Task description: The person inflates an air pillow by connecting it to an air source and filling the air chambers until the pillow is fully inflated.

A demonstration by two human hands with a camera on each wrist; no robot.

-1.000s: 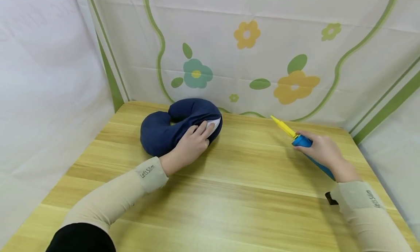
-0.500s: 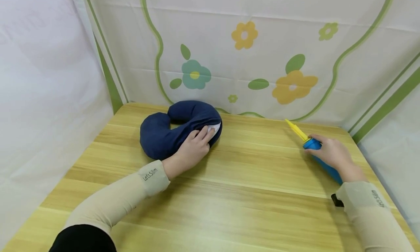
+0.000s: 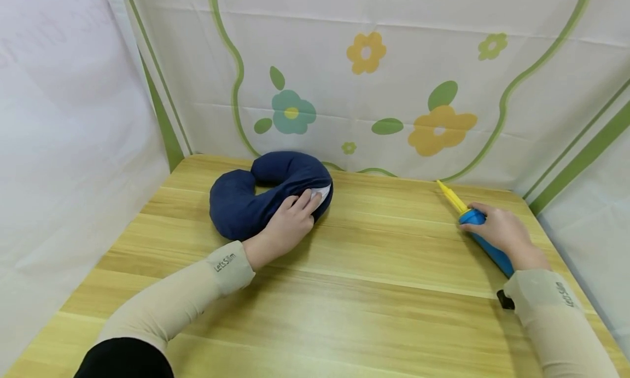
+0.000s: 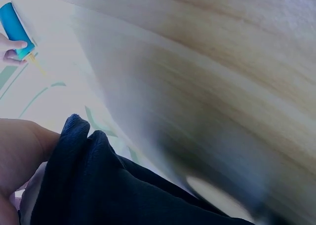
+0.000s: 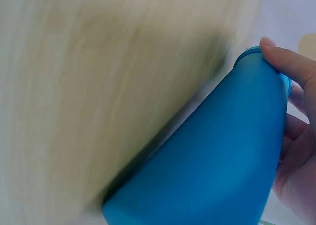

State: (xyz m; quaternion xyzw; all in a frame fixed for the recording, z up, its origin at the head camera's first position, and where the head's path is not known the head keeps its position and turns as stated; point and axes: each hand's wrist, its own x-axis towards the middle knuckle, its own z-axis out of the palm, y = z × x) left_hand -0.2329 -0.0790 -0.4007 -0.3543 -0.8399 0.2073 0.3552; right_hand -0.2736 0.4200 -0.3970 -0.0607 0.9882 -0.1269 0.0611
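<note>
A navy U-shaped neck pillow (image 3: 241,203) lies at the back left of the table, with a white patch showing at a gap in its right side. At that gap, my left hand (image 3: 287,222) grips the cover; the left wrist view shows a fold of dark fabric (image 4: 84,170) between thumb and fingers. Over on the right, my right hand (image 3: 507,233) holds a blue hand pump (image 3: 492,249) near its front end. Its yellow nozzle (image 3: 451,197) points to the back left. In the right wrist view the pump's blue barrel (image 5: 207,136) fills much of the lower right.
The wood-grain table (image 3: 344,312) reaches back to a white cloth wall (image 3: 315,50) printed with flowers and green lines. More white cloth (image 3: 64,148) hangs at the left side and at the right. A small black piece (image 3: 505,300) shows by the right cuff.
My right hand has moved to the right with the hand pump, mostly in the first half second. The left hand stays at the neck pillow's gap, nearly unmoved.
</note>
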